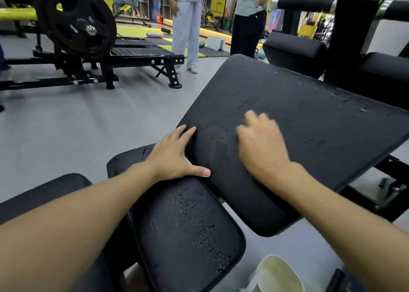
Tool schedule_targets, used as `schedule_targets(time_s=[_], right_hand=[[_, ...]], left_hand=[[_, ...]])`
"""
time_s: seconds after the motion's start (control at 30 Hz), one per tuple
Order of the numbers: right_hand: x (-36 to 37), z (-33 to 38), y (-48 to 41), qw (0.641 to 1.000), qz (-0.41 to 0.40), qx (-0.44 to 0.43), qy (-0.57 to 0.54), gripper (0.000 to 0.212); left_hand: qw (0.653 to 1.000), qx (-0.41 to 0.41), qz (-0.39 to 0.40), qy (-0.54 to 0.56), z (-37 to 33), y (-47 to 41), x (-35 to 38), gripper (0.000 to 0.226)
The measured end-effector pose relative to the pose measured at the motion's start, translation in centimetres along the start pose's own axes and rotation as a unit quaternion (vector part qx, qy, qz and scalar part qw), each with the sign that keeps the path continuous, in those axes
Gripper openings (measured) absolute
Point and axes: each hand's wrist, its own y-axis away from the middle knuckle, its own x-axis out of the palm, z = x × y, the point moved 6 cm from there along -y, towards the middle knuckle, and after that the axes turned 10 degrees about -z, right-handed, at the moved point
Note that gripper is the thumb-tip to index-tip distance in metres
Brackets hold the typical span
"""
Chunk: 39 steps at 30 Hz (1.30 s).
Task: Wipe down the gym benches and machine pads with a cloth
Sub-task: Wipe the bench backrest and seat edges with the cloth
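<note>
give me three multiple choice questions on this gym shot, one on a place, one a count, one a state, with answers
1. Where does the left hand rest?
A. on a weight plate
B. on the near edge of the large pad, beside the seat pad
C. on the floor

2. How many standing people show in the background?
A. none
B. two
C. five

3. What state is the seat pad's covering in?
A. cracked and flaking
B. smooth and unmarked
C. draped with a towel

Answers: B, its fingers lie on that pad's edge, thumb by the gap; B, one wears pale trousers, one dark trousers; A, pits and flaked patches dot its surface.
</note>
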Motion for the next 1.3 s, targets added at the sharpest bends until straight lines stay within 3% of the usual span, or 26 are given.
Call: schedule_targets(time_s=[0.1, 0.17, 0.23, 0.3, 0.43, 0.53, 0.6, 0.7, 0.77, 0.87, 0.93, 1.03, 1.1, 1.23, 1.3], right_hand=[[1.1, 2.6, 1.6, 0.99, 0.045, -0.128, -0.028, 0.019], [1.0, -0.9, -0.6, 0.996, 0.035, -0.081, -0.008, 0.018], [0.5, -3.4, -2.1, 1.0, -0.014, 0.02, 0.004, 0.015], [1.1, -1.5, -1.6, 0.999, -0.02, 0.037, -0.024, 0.013], [2.7, 2.5, 0.4, 0.986, 0.053, -0.148, -0.051, 0.015], [1.5, -2.4, -2.9, 0.998, -0.017, -0.054, -0.042, 0.021], [1.5, -2.1, -2.9, 0.997, -0.042, 0.009, -0.058, 0.021], [3.0, 3.2, -0.3, 0.988, 0.028, -0.109, -0.105, 0.019], [2.7, 2.3, -0.7, 0.981, 0.05, -0.152, -0.105, 0.021], [2.0, -2.5, -3.8, 0.996, -0.024, -0.044, -0.078, 0.023], [2.4, -1.8, -3.7, 0.996, -0.038, 0.014, -0.076, 0.022], [4.0, 4.1, -1.0, 0.986, 0.048, -0.115, -0.107, 0.021], [3.7, 3.4, -1.6, 0.977, 0.057, -0.167, -0.12, 0.025], [3.6, -1.8, -5.4, 0.997, -0.038, -0.003, -0.061, 0.022], [4.5, 1.0, -4.7, 0.997, -0.017, 0.002, -0.079, 0.02]], left_hand=[[1.0, 0.01, -0.004, 0.008, 0.0, -0.1, 0.0, 0.145], [1.0, 0.008, -0.003, 0.022, 0.0, -0.2, -0.1, 0.146], [0.999, -0.009, -0.006, 0.053, 0.3, -0.3, -0.3, 0.141], [0.996, -0.026, -0.009, 0.086, 0.7, -0.4, -0.5, 0.134], [0.996, -0.022, -0.005, 0.086, 1.0, -0.6, -0.5, 0.126], [0.997, -0.02, -0.006, 0.078, 1.0, -0.5, -0.4, 0.126], [0.997, -0.021, -0.006, 0.074, 1.0, -0.5, -0.3, 0.126], [0.997, -0.026, -0.007, 0.07, 1.0, -0.5, -0.3, 0.127], [0.997, -0.026, -0.006, 0.067, 1.1, -0.5, -0.3, 0.128], [0.997, -0.03, -0.006, 0.074, 1.2, -0.4, -0.3, 0.127], [0.997, -0.03, -0.006, 0.075, 1.1, -0.5, -0.3, 0.127], [0.997, -0.028, -0.009, 0.068, 1.0, -0.4, -0.3, 0.126], [0.997, -0.026, -0.01, 0.065, 1.0, -0.4, -0.4, 0.126], [0.997, -0.025, -0.009, 0.069, 1.0, -0.5, -0.4, 0.126], [0.997, -0.027, -0.011, 0.069, 0.9, -0.4, -0.4, 0.125]])
